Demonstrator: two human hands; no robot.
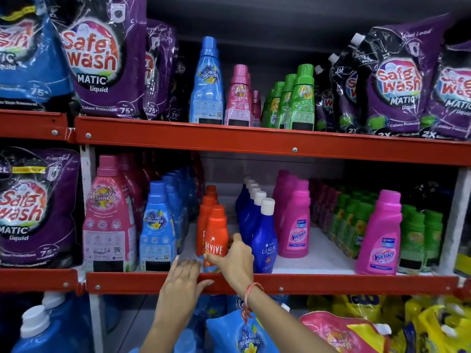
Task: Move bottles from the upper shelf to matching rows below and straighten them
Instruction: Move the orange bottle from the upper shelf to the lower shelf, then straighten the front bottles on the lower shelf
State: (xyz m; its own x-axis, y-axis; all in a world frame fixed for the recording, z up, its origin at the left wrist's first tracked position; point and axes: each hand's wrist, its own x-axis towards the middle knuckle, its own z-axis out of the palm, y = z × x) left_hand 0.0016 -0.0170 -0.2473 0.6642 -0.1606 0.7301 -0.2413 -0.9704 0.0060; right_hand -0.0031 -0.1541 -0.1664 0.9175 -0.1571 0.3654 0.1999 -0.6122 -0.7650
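On the upper shelf [254,142] stand a tall blue bottle [207,82], pink bottles [239,98] and a row of green bottles [302,98]. The lower shelf [318,282] holds rows: large pink bottles [108,215], blue bottles [158,228], orange Revive bottles [216,230], dark blue Ujala bottles [263,238], magenta Vanish bottles [297,222] and green bottles [354,225]. My right hand [235,259] grips the lower part of the front Revive bottle. My left hand [182,281] rests flat on the lower shelf's front edge, fingers spread, holding nothing.
Purple and blue Safe Wash pouches [102,59] fill both ends of the upper shelf and the left of the lower one. A single Vanish bottle [381,235] stands in front of the green row. Blue, pink and yellow refill pouches [244,335] lie below.
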